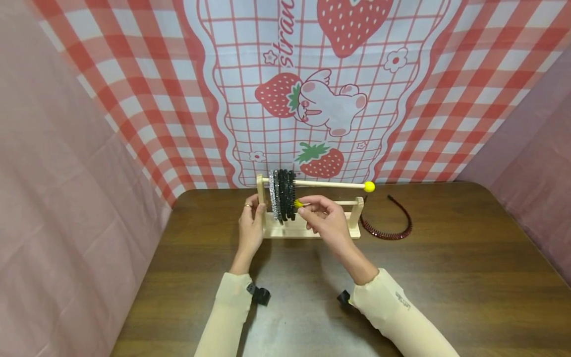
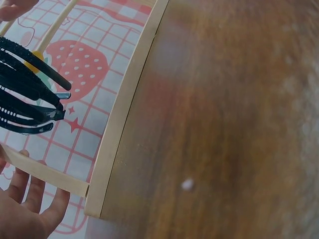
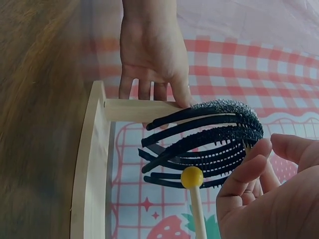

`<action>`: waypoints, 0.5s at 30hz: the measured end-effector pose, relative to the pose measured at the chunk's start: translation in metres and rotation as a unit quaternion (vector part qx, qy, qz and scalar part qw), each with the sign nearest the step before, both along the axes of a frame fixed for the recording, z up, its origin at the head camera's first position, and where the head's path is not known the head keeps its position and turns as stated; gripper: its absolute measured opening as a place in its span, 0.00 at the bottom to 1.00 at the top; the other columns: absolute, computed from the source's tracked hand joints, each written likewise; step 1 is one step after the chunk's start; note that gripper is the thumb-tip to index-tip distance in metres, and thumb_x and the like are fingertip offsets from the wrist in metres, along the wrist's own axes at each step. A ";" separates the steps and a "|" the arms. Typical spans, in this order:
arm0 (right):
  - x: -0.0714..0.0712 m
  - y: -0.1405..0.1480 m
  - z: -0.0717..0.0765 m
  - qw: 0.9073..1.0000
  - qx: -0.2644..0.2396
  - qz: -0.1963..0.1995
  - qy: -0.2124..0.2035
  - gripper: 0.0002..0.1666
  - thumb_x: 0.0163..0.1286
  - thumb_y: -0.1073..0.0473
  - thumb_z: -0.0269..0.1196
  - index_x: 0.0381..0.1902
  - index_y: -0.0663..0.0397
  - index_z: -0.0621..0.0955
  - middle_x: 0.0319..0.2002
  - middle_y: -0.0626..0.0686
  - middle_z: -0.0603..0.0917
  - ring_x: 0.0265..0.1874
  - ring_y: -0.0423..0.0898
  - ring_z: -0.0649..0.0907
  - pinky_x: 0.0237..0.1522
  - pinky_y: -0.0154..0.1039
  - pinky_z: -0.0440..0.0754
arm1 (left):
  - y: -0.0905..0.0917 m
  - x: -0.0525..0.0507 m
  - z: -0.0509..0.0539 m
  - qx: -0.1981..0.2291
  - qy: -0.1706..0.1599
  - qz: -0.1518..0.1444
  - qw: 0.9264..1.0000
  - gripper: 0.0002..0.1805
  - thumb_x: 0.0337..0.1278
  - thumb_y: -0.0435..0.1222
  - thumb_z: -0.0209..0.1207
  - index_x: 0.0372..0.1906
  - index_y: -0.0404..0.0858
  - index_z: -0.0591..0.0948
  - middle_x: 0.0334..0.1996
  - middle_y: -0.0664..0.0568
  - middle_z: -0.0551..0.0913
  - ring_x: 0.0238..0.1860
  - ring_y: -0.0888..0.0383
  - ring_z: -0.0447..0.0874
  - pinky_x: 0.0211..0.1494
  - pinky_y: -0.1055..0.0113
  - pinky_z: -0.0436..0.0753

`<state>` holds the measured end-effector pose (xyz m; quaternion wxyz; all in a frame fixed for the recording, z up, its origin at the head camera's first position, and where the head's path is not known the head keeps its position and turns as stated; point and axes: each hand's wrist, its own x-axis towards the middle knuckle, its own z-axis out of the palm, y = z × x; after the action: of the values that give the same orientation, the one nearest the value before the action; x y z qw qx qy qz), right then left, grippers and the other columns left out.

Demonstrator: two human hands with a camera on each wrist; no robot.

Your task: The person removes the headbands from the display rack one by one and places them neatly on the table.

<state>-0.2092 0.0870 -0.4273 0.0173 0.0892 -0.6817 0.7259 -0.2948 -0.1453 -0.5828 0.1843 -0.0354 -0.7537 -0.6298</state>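
Note:
Several black and silver glittery headbands (image 1: 283, 196) hang side by side on the upper rod of a pale wooden rack (image 1: 285, 230), close to its left post. My left hand (image 1: 252, 218) grips that post, its fingers wrapped round the wood (image 2: 47, 177). By the headbands' right side is my right hand (image 1: 327, 218), thumb and index fingertips close to the outermost one. Its fingers are loosely bent, and I see nothing between them. Whether they touch the headbands I cannot tell. The lower rod's yellow ball (image 3: 192, 177) shows just beside the headbands.
A dark red headband (image 1: 388, 235) lies on the wooden table (image 1: 468, 258), right of the rack. The upper rod ends in another yellow ball (image 1: 369, 187). Behind stands a red checked cloth (image 1: 178, 104) with strawberries; pink curtains (image 1: 67, 198) flank the table.

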 end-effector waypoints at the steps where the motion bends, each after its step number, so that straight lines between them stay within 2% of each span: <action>1: 0.000 -0.001 0.000 1.000 -0.001 -0.003 0.001 0.18 0.76 0.69 0.71 0.59 0.74 0.84 0.33 0.45 0.87 0.23 0.40 0.82 0.27 0.30 0.77 | 0.001 0.001 0.002 -0.002 0.002 0.003 1.000 0.19 0.83 0.56 0.60 0.68 0.56 0.81 0.50 0.58 0.87 0.51 0.57 0.86 0.58 0.57 0.83; 5: -0.001 -0.003 -0.001 1.000 -0.004 -0.010 0.008 0.19 0.74 0.69 0.72 0.59 0.73 0.84 0.33 0.46 0.87 0.23 0.39 0.81 0.27 0.30 0.78 | 0.006 0.010 0.015 -0.003 0.020 0.010 1.000 0.20 0.83 0.54 0.60 0.68 0.51 0.82 0.50 0.54 0.88 0.50 0.55 0.86 0.56 0.58 0.83; 6: -0.001 -0.004 -0.002 1.000 -0.004 -0.011 0.009 0.19 0.74 0.69 0.72 0.59 0.73 0.83 0.33 0.46 0.87 0.23 0.39 0.81 0.27 0.30 0.78 | 0.007 0.015 0.021 -0.006 0.027 0.011 1.000 0.21 0.83 0.53 0.59 0.68 0.48 0.82 0.50 0.51 0.88 0.50 0.53 0.86 0.56 0.56 0.83; 9: -0.002 -0.004 -0.003 1.000 -0.007 -0.014 0.007 0.19 0.73 0.70 0.72 0.59 0.73 0.84 0.33 0.46 0.87 0.23 0.39 0.81 0.28 0.30 0.79 | 0.009 0.021 0.029 -0.005 0.044 0.007 0.999 0.24 0.82 0.56 0.59 0.67 0.46 0.82 0.49 0.50 0.88 0.49 0.52 0.87 0.55 0.54 0.82; 12: -0.004 -0.005 -0.004 1.000 -0.002 -0.016 0.003 0.20 0.72 0.70 0.73 0.59 0.72 0.84 0.34 0.46 0.87 0.23 0.39 0.81 0.28 0.30 0.79 | 0.008 0.019 0.027 -0.009 0.040 0.009 0.999 0.24 0.82 0.57 0.58 0.67 0.47 0.82 0.49 0.51 0.88 0.48 0.53 0.86 0.55 0.56 0.81; 15: -0.005 -0.007 -0.004 1.000 0.007 -0.016 0.001 0.21 0.72 0.69 0.74 0.60 0.70 0.84 0.35 0.47 0.86 0.23 0.39 0.81 0.27 0.31 0.78 | 0.006 0.014 0.019 -0.002 0.034 0.002 0.999 0.24 0.82 0.57 0.58 0.68 0.49 0.81 0.50 0.51 0.88 0.50 0.54 0.86 0.56 0.56 0.82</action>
<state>-0.2141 0.0796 -0.4312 0.0288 0.0787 -0.6885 0.7204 -0.2806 -0.1398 -0.5641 0.2111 -0.0551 -0.7483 -0.6264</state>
